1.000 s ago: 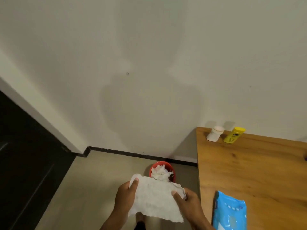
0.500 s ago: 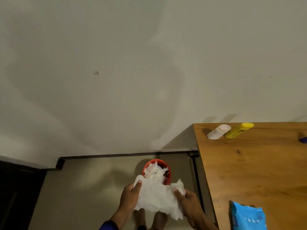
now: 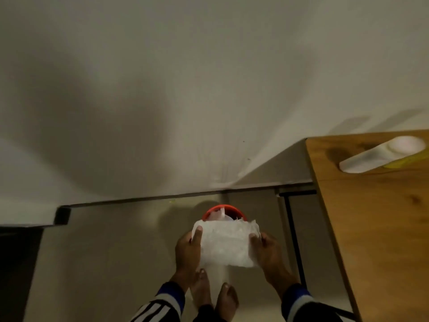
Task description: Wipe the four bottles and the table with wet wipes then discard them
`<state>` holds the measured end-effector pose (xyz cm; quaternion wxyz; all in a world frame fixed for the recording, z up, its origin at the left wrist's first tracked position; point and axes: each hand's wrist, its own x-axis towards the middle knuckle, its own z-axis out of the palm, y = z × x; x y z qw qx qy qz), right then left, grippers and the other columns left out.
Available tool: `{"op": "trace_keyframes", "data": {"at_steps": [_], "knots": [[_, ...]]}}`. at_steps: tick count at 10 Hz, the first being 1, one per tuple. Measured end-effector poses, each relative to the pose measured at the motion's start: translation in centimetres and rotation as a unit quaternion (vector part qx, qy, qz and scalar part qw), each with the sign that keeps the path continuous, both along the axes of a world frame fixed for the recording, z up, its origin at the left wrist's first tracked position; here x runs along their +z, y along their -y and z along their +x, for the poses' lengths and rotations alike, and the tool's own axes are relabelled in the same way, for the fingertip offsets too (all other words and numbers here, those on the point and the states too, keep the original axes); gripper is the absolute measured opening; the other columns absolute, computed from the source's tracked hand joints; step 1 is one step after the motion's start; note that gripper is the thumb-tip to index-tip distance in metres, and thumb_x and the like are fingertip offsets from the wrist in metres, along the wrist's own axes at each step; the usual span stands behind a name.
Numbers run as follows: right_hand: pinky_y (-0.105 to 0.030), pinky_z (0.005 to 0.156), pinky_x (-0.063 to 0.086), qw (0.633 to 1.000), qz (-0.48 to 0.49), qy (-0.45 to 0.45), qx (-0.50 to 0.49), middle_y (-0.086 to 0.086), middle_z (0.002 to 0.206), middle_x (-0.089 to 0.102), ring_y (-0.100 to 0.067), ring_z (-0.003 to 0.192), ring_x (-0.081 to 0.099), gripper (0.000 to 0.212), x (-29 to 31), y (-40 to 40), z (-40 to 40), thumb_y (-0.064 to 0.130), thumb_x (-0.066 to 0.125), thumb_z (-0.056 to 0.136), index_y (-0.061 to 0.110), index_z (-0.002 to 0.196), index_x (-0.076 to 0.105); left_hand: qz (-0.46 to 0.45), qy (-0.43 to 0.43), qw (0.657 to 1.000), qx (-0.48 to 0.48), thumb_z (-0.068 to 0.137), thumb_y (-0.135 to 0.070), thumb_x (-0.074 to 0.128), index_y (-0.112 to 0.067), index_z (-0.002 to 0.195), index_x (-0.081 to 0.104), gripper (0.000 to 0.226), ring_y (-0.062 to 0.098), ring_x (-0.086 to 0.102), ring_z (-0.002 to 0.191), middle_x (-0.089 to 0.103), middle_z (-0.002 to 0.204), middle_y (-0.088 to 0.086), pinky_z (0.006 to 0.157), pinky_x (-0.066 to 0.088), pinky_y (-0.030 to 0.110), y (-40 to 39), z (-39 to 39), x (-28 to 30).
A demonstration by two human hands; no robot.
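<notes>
1. Left hand (image 3: 188,248) and right hand (image 3: 269,248) each pinch a side edge of the wet wipe (image 3: 228,244), stretched flat between them, long axis left–right.
2. Red bin (image 3: 219,209) lies just beyond and below the wipe, equally near both hands.
3. White bottle (image 3: 380,154) stands on the counter (image 3: 383,228), far right.

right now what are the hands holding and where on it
Both hold one white wipe, spread out in front of the red bin. The left hand pinches its left edge, and the right hand pinches its right edge.
</notes>
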<state>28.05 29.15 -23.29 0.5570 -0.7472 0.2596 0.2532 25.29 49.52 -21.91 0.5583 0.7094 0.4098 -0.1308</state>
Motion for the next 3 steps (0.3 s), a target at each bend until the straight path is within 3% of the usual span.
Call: {"op": "trace_keyframes", "data": {"at_steps": [1,2,3], "knots": [[-0.048,0.07,0.062,1.0,-0.018,0.004,-0.007,-0.004,0.095,0.075,-0.028,0.089,0.072,0.017,-6.4,0.0,0.9,0.033,0.064,0.095,0.018,0.099,0.072,0.014,-0.005,1.0,-0.021,0.099,-0.043,0.052,-0.022,0.106,0.067,0.027,0.011,0.066,0.087,0.067,0.092,-0.009,0.062,0.047,0.015,0.4,1.0,-6.6],[-0.033,0.073,0.057,0.999,-0.029,-0.012,0.017,-0.002,0.113,0.069,-0.028,0.103,0.066,0.037,-10.7,-0.1,1.7,0.039,0.065,0.092,0.016,0.121,0.065,0.037,-0.028,0.997,-0.062,0.095,-0.047,0.058,-0.021,0.115,0.063,0.034,0.025,0.067,0.101,0.067,0.101,-0.007,0.065,0.05,0.017,0.4,1.7,-11.4],[-0.035,0.092,0.047,0.995,-0.078,-0.05,0.029,0.003,0.12,0.05,-0.031,0.121,0.053,0.057,-13.5,0.0,1.0,0.027,0.066,0.093,0.01,0.143,0.045,0.054,-0.131,0.983,-0.115,0.08,-0.06,0.071,-0.019,0.156,0.024,0.098,0.035,0.041,0.138,0.039,0.153,0.009,0.106,0.045,0.048,-1.4,0.6,-15.8]]}}
